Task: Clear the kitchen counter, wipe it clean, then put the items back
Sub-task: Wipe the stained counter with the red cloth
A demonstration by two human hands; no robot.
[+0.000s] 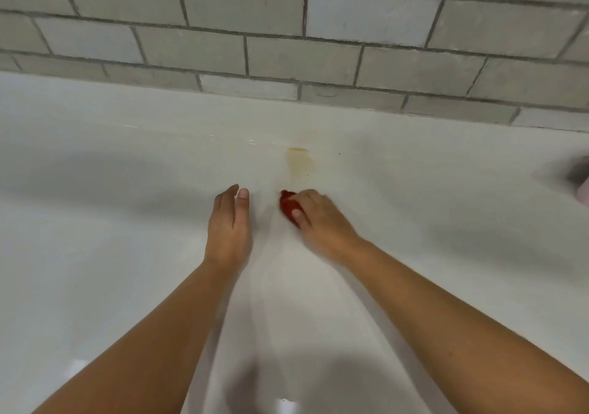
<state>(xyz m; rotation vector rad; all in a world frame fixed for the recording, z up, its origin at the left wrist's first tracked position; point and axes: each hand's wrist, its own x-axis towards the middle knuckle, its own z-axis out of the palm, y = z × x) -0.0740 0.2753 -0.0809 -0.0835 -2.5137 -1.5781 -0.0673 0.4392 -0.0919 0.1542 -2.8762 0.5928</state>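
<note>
The white counter (127, 254) fills the view below a grey tiled wall. A yellow-brown stain (299, 161) marks the counter near the middle. Just below it my right hand (318, 219) grips a small red cloth or sponge (287, 204) pressed on the surface; only its left edge shows past my fingers. My left hand (229, 222) rests flat on the counter beside it, fingers straight and together, holding nothing.
The grey brick-pattern tiled wall (287, 47) rises along the back of the counter. A blurred grey and pink object (581, 179) sits at the right edge. Wet streaks shine on the counter between my forearms.
</note>
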